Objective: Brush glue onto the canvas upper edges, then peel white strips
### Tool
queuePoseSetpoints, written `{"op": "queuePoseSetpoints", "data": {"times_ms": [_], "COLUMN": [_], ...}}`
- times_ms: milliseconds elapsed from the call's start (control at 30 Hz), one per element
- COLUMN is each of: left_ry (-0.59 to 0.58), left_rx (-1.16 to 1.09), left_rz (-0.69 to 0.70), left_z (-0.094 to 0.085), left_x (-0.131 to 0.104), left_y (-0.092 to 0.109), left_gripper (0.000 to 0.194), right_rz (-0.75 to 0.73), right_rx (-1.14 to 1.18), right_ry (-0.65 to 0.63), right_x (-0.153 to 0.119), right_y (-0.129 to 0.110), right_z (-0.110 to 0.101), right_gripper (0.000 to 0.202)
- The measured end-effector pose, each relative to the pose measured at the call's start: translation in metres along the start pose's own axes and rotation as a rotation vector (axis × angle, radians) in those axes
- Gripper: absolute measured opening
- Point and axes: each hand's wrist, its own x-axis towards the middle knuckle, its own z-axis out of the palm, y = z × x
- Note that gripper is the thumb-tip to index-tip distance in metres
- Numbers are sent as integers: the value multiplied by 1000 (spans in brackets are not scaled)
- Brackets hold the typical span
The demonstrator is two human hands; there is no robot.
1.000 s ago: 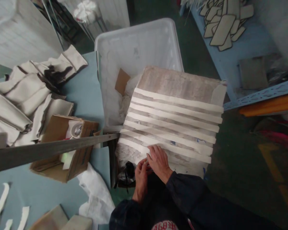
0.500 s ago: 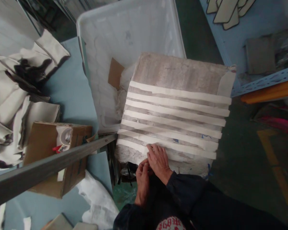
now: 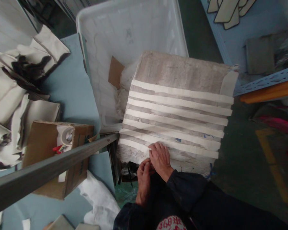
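Note:
A worn grey board (image 3: 180, 72) lies in front of me with several pale tape strips (image 3: 177, 110) stuck across it. My right hand (image 3: 161, 157) rests palm down on the nearest strip (image 3: 134, 144), fingers pressing its surface near the board's front edge. My left hand (image 3: 144, 175) is curled just below and left of it, fingertips pinched against the right hand's thumb side at the board's edge. Whether the left fingers hold a bit of tape is hidden.
A large white plastic bin (image 3: 132, 35) stands behind the board with a cardboard scrap (image 3: 115, 72) inside. On the blue table left: a cardboard box (image 3: 60, 159) with a tape roll (image 3: 66, 134), piled fabric pieces (image 3: 21, 83). A grey metal bar (image 3: 50, 169) crosses the foreground.
The view has shifted closer and down, so the bin and board look larger. Both hands stay at the board's front edge, barely moved on the nearest strip.

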Motion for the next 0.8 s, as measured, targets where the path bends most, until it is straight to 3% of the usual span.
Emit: {"op": "queuePoseSetpoints", "data": {"times_ms": [467, 800], "left_ry": [-12, -29], "left_rx": [36, 76], "left_rz": [15, 38], "left_z": [-5, -2], "left_x": [3, 6], "left_y": [-7, -8], "left_gripper": [51, 49], "right_rz": [29, -44], "right_rx": [43, 50], "right_ry": [28, 99], "right_x": [4, 2], "right_y": [0, 3], "right_z": [3, 3], "right_gripper": [10, 13]}}
